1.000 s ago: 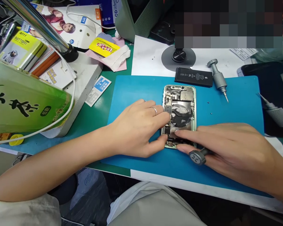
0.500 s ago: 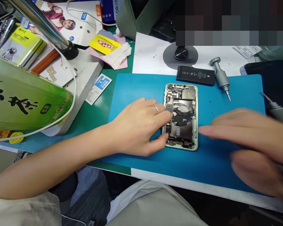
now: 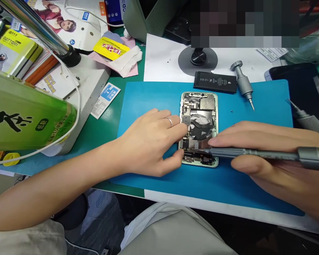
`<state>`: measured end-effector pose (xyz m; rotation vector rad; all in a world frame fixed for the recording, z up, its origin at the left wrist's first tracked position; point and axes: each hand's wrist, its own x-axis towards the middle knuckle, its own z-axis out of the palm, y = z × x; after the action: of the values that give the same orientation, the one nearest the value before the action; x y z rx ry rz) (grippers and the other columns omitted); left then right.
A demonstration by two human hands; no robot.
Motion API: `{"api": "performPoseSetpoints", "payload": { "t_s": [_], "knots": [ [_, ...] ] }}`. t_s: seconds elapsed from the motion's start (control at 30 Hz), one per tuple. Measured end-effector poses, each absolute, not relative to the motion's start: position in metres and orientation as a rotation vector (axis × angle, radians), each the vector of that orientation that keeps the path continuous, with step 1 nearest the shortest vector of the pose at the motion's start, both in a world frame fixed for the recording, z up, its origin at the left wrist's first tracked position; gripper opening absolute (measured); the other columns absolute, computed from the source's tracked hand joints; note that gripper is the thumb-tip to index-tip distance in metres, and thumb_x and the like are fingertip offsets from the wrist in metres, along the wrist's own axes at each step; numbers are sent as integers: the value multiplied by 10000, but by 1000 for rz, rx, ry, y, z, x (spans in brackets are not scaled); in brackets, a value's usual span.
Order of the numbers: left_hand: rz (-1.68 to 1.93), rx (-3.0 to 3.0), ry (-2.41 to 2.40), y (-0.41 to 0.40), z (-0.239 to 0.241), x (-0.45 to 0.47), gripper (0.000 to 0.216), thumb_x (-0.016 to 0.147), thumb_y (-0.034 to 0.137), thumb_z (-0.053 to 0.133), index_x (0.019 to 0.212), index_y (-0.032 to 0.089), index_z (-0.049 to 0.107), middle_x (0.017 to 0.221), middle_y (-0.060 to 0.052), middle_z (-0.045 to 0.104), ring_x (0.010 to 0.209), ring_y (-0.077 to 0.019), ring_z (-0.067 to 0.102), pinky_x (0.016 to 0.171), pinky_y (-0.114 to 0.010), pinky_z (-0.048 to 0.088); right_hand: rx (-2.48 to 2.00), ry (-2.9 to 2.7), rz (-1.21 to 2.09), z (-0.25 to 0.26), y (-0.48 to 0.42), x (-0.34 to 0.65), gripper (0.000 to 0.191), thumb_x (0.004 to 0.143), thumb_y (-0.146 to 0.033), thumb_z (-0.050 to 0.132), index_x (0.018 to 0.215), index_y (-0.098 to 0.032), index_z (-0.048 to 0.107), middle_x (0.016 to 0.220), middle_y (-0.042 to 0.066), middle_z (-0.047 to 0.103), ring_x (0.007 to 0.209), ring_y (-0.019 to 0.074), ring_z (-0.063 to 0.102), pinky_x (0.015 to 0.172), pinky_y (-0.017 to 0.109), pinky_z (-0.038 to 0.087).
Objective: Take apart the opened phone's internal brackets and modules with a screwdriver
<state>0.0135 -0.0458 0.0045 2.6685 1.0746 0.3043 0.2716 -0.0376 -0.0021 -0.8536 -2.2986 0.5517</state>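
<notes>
An opened phone (image 3: 202, 106) with a pale green frame lies on the blue mat (image 3: 154, 95), its inner parts showing. My left hand (image 3: 151, 141), a ring on one finger, rests on the mat with its fingertips pressed against the phone's left edge. My right hand (image 3: 271, 156) grips a long grey screwdriver (image 3: 255, 153) held almost flat, its tip over the lower part of the phone.
A black battery (image 3: 215, 82) and a short grey screwdriver (image 3: 243, 85) lie beyond the phone. Another grey tool (image 3: 307, 120) lies at the right beside a dark panel (image 3: 303, 88). A green bottle (image 3: 26, 117), a white lamp base (image 3: 93, 78) and boxes crowd the left.
My right hand left the phone's lower end, swung out to the right, and is back holding a long screwdriver with its tip on the phone. The left hand stayed put.
</notes>
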Motion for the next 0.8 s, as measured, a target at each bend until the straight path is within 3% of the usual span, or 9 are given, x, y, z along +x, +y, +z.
{"api": "performPoseSetpoints", "payload": {
  "t_s": [0.13,0.3,0.47,0.8],
  "knots": [
    [296,2662,1075,-46,4,14,168,943,323,503,851,192,553,845,-50,633,773,-220,544,659,-395,322,-799,-2277,667,-1,-38,272,136,998,-352,667,1082,-291,754,991,-9,814,879,158,784,793,243,645],
    [299,2653,1087,-46,4,15,161,938,330,506,846,201,532,849,-57,648,775,-222,555,659,-394,326,-782,-2226,702,-1,-39,268,115,957,-258,723,1065,-276,757,999,-14,815,919,157,781,861,233,638],
    [284,2649,1090,-46,5,15,158,938,329,507,850,200,532,860,-61,653,779,-221,562,664,-392,329,-717,-2241,711,1,-38,266,132,961,-239,718,1090,-242,749,1026,2,810,957,141,771,905,208,618],
    [294,2656,1094,-47,4,15,174,939,340,515,844,197,543,850,-53,645,767,-219,544,660,-396,326,-720,-2244,752,2,-37,265,114,981,-258,699,1091,-250,730,995,1,787,914,126,753,830,219,627]
  ]
}}
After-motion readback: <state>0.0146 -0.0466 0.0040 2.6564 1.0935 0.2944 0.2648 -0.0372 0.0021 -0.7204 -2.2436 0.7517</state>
